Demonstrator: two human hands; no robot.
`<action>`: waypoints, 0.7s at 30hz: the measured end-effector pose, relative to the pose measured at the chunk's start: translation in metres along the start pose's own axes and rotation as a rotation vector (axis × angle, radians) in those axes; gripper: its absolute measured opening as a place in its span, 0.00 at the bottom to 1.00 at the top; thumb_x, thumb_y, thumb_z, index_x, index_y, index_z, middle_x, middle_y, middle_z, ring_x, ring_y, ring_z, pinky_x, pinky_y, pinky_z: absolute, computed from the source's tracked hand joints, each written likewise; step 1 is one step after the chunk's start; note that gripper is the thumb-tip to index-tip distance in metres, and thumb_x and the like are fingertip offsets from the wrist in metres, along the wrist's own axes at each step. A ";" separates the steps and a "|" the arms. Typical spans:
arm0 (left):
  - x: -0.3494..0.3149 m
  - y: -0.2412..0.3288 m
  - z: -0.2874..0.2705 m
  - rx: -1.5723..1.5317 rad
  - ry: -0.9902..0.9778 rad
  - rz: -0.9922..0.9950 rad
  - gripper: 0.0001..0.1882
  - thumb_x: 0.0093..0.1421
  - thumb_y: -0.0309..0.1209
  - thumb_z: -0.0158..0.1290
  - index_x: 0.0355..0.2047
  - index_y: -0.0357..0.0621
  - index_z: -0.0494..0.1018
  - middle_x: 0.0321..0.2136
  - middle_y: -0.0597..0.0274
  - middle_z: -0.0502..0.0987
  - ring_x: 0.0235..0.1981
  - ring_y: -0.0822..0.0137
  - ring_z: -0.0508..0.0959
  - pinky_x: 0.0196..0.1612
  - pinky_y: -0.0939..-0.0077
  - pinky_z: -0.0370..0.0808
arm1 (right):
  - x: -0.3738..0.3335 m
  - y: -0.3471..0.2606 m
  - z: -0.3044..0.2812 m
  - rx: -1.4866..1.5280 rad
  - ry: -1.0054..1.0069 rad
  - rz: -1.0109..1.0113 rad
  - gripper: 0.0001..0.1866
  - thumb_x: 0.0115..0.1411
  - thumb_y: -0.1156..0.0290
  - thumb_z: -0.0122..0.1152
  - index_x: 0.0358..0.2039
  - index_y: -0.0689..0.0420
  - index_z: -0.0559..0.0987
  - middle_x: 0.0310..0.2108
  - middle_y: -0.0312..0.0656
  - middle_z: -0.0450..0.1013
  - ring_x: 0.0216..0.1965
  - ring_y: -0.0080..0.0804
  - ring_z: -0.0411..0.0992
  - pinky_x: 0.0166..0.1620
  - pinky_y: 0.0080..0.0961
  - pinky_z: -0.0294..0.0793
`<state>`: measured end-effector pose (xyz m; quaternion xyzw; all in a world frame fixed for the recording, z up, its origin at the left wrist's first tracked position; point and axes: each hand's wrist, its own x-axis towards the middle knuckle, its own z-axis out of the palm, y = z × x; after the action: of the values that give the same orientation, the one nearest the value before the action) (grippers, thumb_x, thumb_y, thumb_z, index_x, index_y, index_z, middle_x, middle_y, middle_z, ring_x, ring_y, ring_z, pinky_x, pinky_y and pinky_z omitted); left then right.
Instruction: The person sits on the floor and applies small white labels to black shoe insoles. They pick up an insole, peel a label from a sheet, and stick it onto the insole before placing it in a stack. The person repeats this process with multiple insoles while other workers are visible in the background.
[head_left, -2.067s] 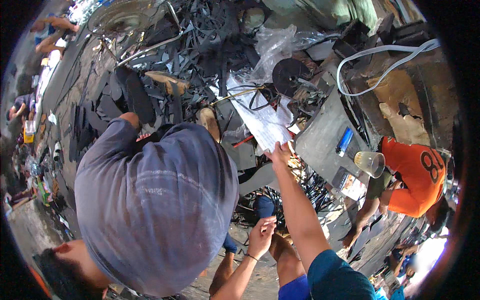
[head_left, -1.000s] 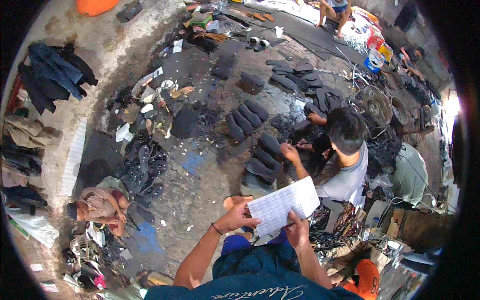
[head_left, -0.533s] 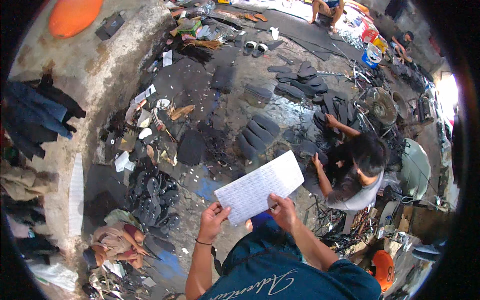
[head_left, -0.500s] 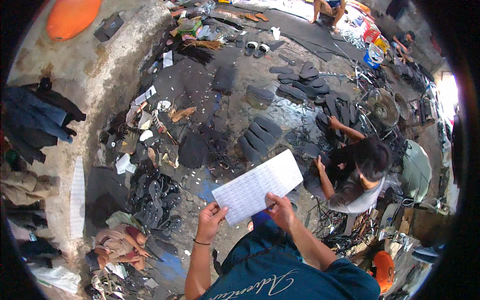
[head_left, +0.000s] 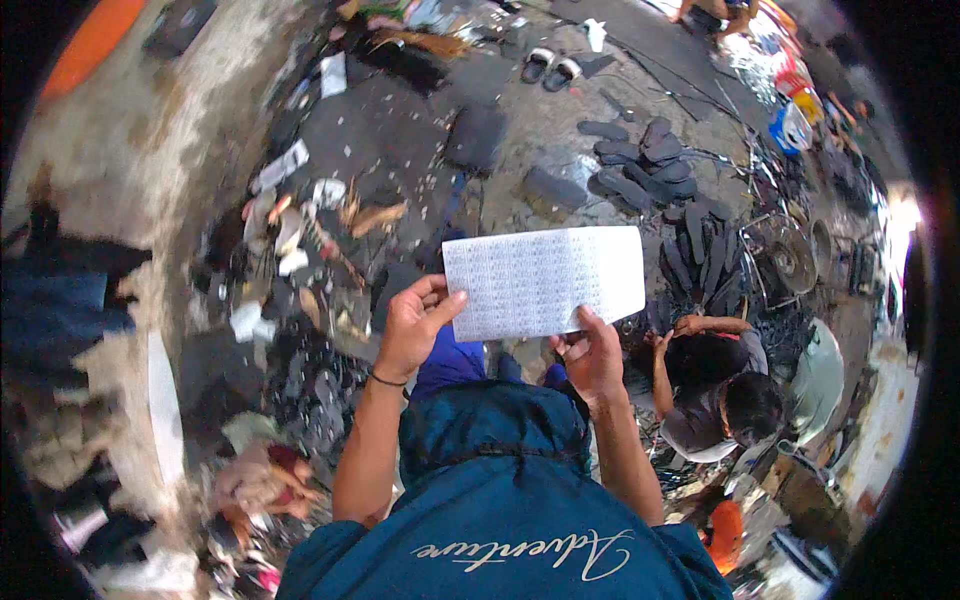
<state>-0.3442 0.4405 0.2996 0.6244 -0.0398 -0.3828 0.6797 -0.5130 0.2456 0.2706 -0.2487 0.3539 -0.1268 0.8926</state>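
Note:
A white oblong sheet (head_left: 545,280) with rows of small dark print is held out in front of me, nearly level. My left hand (head_left: 412,325) pinches its lower left corner, thumb on top. At the lower edge, right of the middle, my right hand (head_left: 592,355) grips it between thumb and fingers. Part of the floor and some items are hidden behind the sheet. Beyond it lies a heap of dark shoe soles (head_left: 650,170), with more long dark soles (head_left: 700,255) fanned out to the right.
A co-worker (head_left: 715,400) sits low at my right, hands close together. Another person (head_left: 265,485) crouches at the lower left. A pair of sandals (head_left: 550,70) lies at the far side. Scraps litter the floor, and dark clothes (head_left: 65,300) hang at the left.
The sheet has gone from slanted to nearly level, still in both hands. My view has shifted and turned. The co-worker on the right has brought both hands together.

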 end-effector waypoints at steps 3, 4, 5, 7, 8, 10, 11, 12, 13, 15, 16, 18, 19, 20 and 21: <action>0.089 0.017 -0.010 0.089 -0.123 -0.019 0.12 0.62 0.25 0.57 0.45 0.33 0.75 0.41 0.59 0.80 0.42 0.73 0.78 0.50 0.76 0.74 | 0.060 0.004 -0.006 0.033 0.089 -0.048 0.21 0.62 0.64 0.61 0.51 0.58 0.70 0.43 0.38 0.72 0.43 0.32 0.73 0.43 0.37 0.79; 0.120 0.022 -0.014 0.084 -0.144 -0.038 0.11 0.62 0.26 0.57 0.44 0.34 0.75 0.41 0.60 0.80 0.42 0.73 0.78 0.50 0.76 0.74 | 0.085 0.011 -0.006 0.071 0.128 -0.045 0.20 0.62 0.64 0.62 0.50 0.57 0.70 0.43 0.36 0.71 0.43 0.31 0.72 0.43 0.38 0.79; 0.155 0.025 -0.026 0.094 -0.170 -0.107 0.12 0.62 0.26 0.57 0.45 0.35 0.75 0.40 0.61 0.80 0.42 0.73 0.78 0.49 0.75 0.75 | 0.104 0.007 0.018 0.107 0.248 -0.030 0.17 0.62 0.64 0.62 0.47 0.57 0.72 0.40 0.35 0.71 0.43 0.29 0.72 0.43 0.38 0.79; 0.226 0.023 -0.050 0.005 -0.217 -0.249 0.14 0.62 0.26 0.57 0.47 0.36 0.74 0.40 0.61 0.81 0.38 0.74 0.78 0.45 0.77 0.76 | 0.151 0.004 0.050 0.136 0.284 -0.026 0.18 0.64 0.64 0.60 0.50 0.58 0.72 0.44 0.37 0.72 0.45 0.30 0.73 0.45 0.38 0.78; 0.243 0.034 -0.040 0.002 -0.218 -0.314 0.14 0.63 0.26 0.57 0.47 0.35 0.74 0.40 0.61 0.81 0.36 0.75 0.78 0.41 0.79 0.76 | 0.157 0.001 0.060 0.149 0.356 0.001 0.19 0.64 0.64 0.60 0.52 0.58 0.72 0.46 0.38 0.73 0.46 0.31 0.73 0.45 0.38 0.78; 0.294 0.042 -0.047 0.168 -0.330 -0.371 0.15 0.63 0.27 0.58 0.49 0.34 0.73 0.40 0.59 0.81 0.36 0.74 0.79 0.40 0.81 0.76 | 0.177 0.009 0.073 0.274 0.469 -0.003 0.19 0.65 0.65 0.58 0.54 0.59 0.71 0.47 0.40 0.74 0.47 0.33 0.73 0.46 0.38 0.78; 0.311 0.053 -0.042 0.197 -0.360 -0.410 0.15 0.62 0.27 0.58 0.48 0.34 0.73 0.39 0.61 0.80 0.34 0.75 0.78 0.38 0.82 0.75 | 0.181 0.007 0.084 0.335 0.503 -0.020 0.18 0.66 0.66 0.58 0.53 0.59 0.72 0.47 0.40 0.74 0.47 0.34 0.73 0.46 0.38 0.78; 0.326 0.062 -0.034 0.224 -0.386 -0.441 0.15 0.62 0.26 0.58 0.48 0.34 0.73 0.37 0.62 0.80 0.32 0.76 0.78 0.36 0.83 0.74 | 0.187 0.004 0.095 0.394 0.529 -0.040 0.18 0.66 0.66 0.58 0.53 0.59 0.72 0.46 0.40 0.74 0.47 0.34 0.73 0.46 0.38 0.78; 0.342 0.071 -0.027 0.252 -0.410 -0.472 0.15 0.62 0.26 0.58 0.48 0.34 0.74 0.35 0.64 0.80 0.30 0.78 0.77 0.34 0.85 0.73 | 0.190 -0.002 0.109 0.447 0.584 -0.078 0.17 0.66 0.67 0.57 0.52 0.60 0.72 0.45 0.41 0.75 0.47 0.35 0.73 0.46 0.38 0.79; 0.376 0.089 -0.003 0.350 -0.522 -0.565 0.16 0.62 0.27 0.58 0.50 0.34 0.73 0.39 0.60 0.80 0.36 0.74 0.79 0.40 0.81 0.76 | 0.203 -0.003 0.113 0.550 0.636 -0.171 0.16 0.66 0.68 0.56 0.52 0.60 0.72 0.47 0.42 0.74 0.48 0.35 0.73 0.45 0.38 0.79; 0.392 0.094 0.010 0.398 -0.573 -0.614 0.17 0.63 0.28 0.58 0.51 0.34 0.73 0.40 0.58 0.81 0.39 0.72 0.80 0.43 0.79 0.78 | 0.210 -0.001 0.111 0.598 0.664 -0.214 0.16 0.67 0.68 0.56 0.52 0.60 0.72 0.47 0.43 0.73 0.48 0.36 0.73 0.45 0.38 0.79; 0.429 0.090 0.027 0.482 -0.682 -0.649 0.17 0.63 0.28 0.57 0.50 0.33 0.73 0.41 0.58 0.80 0.39 0.71 0.80 0.44 0.77 0.78 | 0.223 -0.001 0.114 0.678 0.727 -0.267 0.15 0.67 0.69 0.56 0.51 0.60 0.72 0.47 0.44 0.73 0.47 0.36 0.73 0.44 0.38 0.79; 0.445 0.092 0.041 0.534 -0.734 -0.676 0.17 0.63 0.29 0.57 0.50 0.33 0.73 0.41 0.59 0.80 0.39 0.71 0.81 0.44 0.76 0.78 | 0.230 -0.006 0.118 0.724 0.775 -0.278 0.15 0.67 0.69 0.56 0.51 0.61 0.72 0.47 0.43 0.73 0.46 0.35 0.73 0.43 0.38 0.79; 0.461 0.091 0.054 0.581 -0.785 -0.697 0.17 0.64 0.29 0.57 0.50 0.33 0.74 0.41 0.59 0.80 0.39 0.70 0.81 0.44 0.76 0.78 | 0.238 -0.011 0.119 0.764 0.820 -0.291 0.15 0.66 0.68 0.56 0.50 0.61 0.72 0.47 0.43 0.73 0.46 0.35 0.73 0.43 0.38 0.79; 0.473 0.089 0.065 0.561 -0.810 -0.738 0.16 0.64 0.28 0.55 0.50 0.32 0.74 0.40 0.59 0.80 0.39 0.70 0.81 0.44 0.75 0.78 | 0.248 -0.005 0.115 0.824 0.840 -0.301 0.15 0.66 0.68 0.56 0.50 0.60 0.72 0.46 0.43 0.73 0.45 0.36 0.73 0.42 0.37 0.78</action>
<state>-0.0037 0.1115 0.1916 0.5570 -0.1753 -0.7745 0.2433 -0.2557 0.1824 0.2042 0.1415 0.5586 -0.4657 0.6716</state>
